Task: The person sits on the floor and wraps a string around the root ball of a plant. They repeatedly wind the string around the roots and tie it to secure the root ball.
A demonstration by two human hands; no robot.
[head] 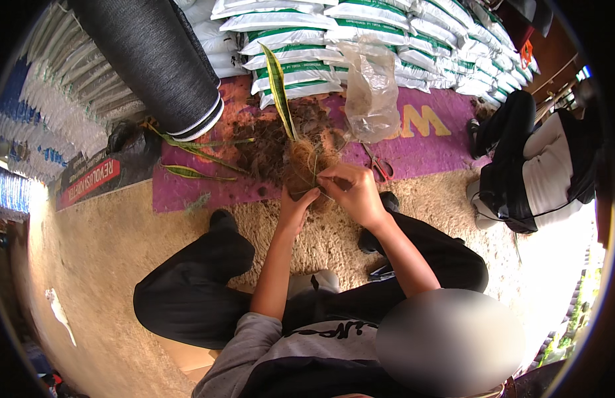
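Note:
A ball of brown coconut fiber (300,166) wrapped around the base of a snake plant leaf (277,87) stands before me. My left hand (296,206) grips its lower side, thumb across the front. With fingers pinched together, my right hand (348,186) holds a thin string (315,169) against the ball's right side; the string passes around the fiber. Loose brown fiber (262,149) lies about the ball. Red-handled scissors (379,166) rest just right of it, near a crumpled clear plastic bag (372,99). Cut snake plant leaves (198,173) lie at the left.
The work lies on a purple printed banner (427,154) on a rough floor. White sacks (297,69) are stacked behind it. A large roll of black netting (158,64) stands at the back left. Another person (549,154) sits at the right.

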